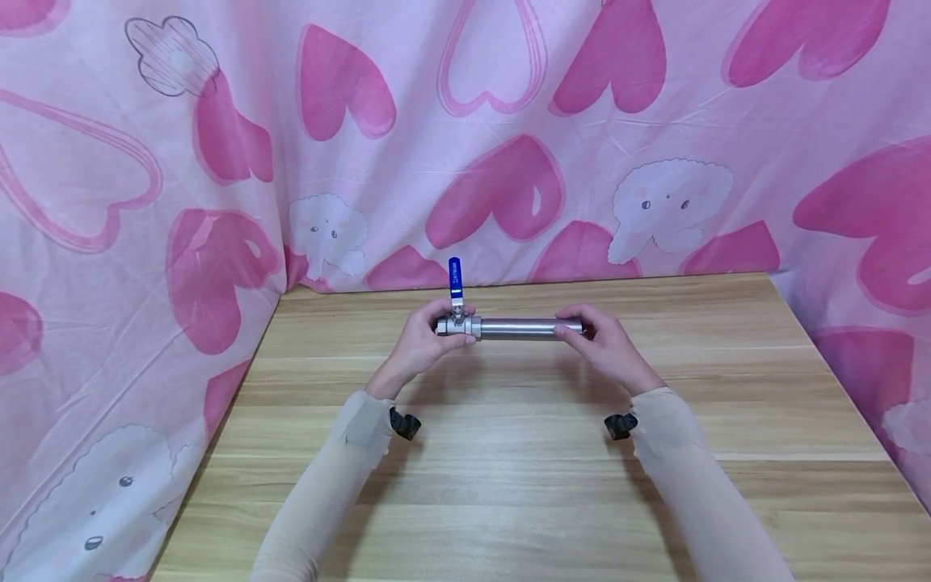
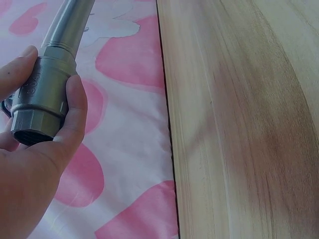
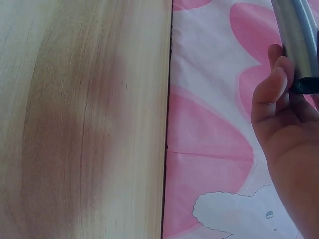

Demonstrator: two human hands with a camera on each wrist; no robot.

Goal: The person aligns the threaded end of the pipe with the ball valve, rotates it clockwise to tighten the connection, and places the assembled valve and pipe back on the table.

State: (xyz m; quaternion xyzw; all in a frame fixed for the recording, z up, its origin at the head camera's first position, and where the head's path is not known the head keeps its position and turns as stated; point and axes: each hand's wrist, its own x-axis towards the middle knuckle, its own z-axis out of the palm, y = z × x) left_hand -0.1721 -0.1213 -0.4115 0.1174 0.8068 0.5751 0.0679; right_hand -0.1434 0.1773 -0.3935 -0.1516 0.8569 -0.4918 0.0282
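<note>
A steel ball valve (image 1: 457,326) with a blue lever handle (image 1: 455,279) is joined to a straight metal pipe (image 1: 520,327). My left hand (image 1: 427,339) grips the valve body between thumb and fingers, and the lever stands up past the fingers. In the left wrist view, the open threaded end of the valve (image 2: 36,130) faces the palm. The pipe's far end is held by my right hand (image 1: 602,343), thumb in front and fingers behind. A dark end of the pipe (image 3: 305,85) shows in the right wrist view. Both hands hold the assembly level above the table.
Below lies a wood-grain table (image 1: 502,485), its back edge close behind the hands. A pink curtain (image 1: 502,186) with hearts and white cartoon figures hangs along the back and both sides. Black wrist straps (image 1: 404,423) sit at the sleeve cuffs.
</note>
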